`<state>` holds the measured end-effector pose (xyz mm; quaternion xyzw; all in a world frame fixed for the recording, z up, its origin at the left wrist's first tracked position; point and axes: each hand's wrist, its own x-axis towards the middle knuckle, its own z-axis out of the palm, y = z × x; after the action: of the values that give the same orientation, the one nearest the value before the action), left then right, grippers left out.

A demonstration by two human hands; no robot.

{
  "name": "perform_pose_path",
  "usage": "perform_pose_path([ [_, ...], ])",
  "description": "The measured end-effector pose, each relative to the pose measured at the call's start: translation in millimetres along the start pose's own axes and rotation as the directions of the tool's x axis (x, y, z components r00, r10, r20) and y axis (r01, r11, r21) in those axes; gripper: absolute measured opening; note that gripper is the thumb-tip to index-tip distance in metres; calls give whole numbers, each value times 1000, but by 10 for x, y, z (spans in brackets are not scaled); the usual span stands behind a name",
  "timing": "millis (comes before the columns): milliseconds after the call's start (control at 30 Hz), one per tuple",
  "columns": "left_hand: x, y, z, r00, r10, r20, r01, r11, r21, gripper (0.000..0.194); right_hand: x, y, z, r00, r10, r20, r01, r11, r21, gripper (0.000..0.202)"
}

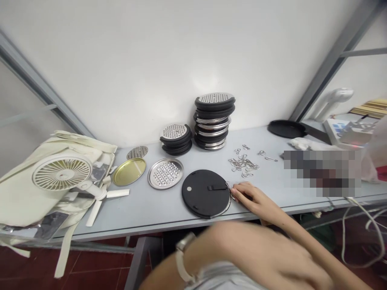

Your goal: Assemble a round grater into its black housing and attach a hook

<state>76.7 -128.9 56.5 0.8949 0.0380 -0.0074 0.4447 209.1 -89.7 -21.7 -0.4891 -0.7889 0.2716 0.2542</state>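
A black round disc (pixel 205 193) lies on the grey table near its front edge, with a short black bar and a pale dot on its face. At the disc's right rim my right hand (pixel 249 195) has its thumb and fingers pinched on a small metal wire clip (pixel 229 186). My left hand (pixel 266 249), large and blurred by motion, crosses low in front of my right forearm. Its fingers are smeared, and whether it holds anything is unclear. Several loose metal clips (pixel 242 162) lie behind my right hand.
Stacks of black-rimmed discs (pixel 212 133) (pixel 176 146) stand by the wall. Left of the black disc lie a grater plate (pixel 166 173), a gold lid (pixel 129 171), a white fan (pixel 62 172) and a cream bag (pixel 24 197). A black tray (pixel 287 128) sits back right.
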Motion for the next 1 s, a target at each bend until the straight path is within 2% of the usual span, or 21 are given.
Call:
perform_pose_path([
  [33,-148,-64,-198,1000,22,6,-23,996,85,10,1,-2,3,1000,-4,-6,4,1000,2,42],
  [67,-298,-139,-381,994,-35,-108,54,981,185,10,3,-4,7,1000,-7,-12,8,1000,3,42],
  [133,-564,-330,-669,932,-139,-335,246,922,300,8,15,-12,19,1000,-8,-19,8,1000,-3,43],
  [167,-666,-441,-763,905,-165,-392,299,902,312,11,25,-18,25,1000,-4,-19,4,1000,-9,44],
  [233,-795,-670,-855,905,-199,-377,301,924,235,21,46,-32,35,1000,11,-14,-11,1000,-19,45],
  [333,-830,-932,-836,916,-184,-356,234,967,104,29,67,-38,36,1000,15,4,-15,1000,-18,46],
  [433,-775,-1038,-776,903,-160,-399,212,973,88,37,66,-18,21,1000,-7,19,7,1000,-24,45],
  [667,-715,-1082,-695,891,-126,-437,225,957,183,32,71,28,-14,997,-17,81,18,1000,-14,44],
  [833,-720,-1086,-631,865,-97,-493,238,943,231,30,52,49,8,998,7,60,-6,1000,-17,43],
  [1000,-715,-1075,-629,869,-110,-482,255,935,246,28,32,37,5,999,14,33,-14,1000,-14,44],
])
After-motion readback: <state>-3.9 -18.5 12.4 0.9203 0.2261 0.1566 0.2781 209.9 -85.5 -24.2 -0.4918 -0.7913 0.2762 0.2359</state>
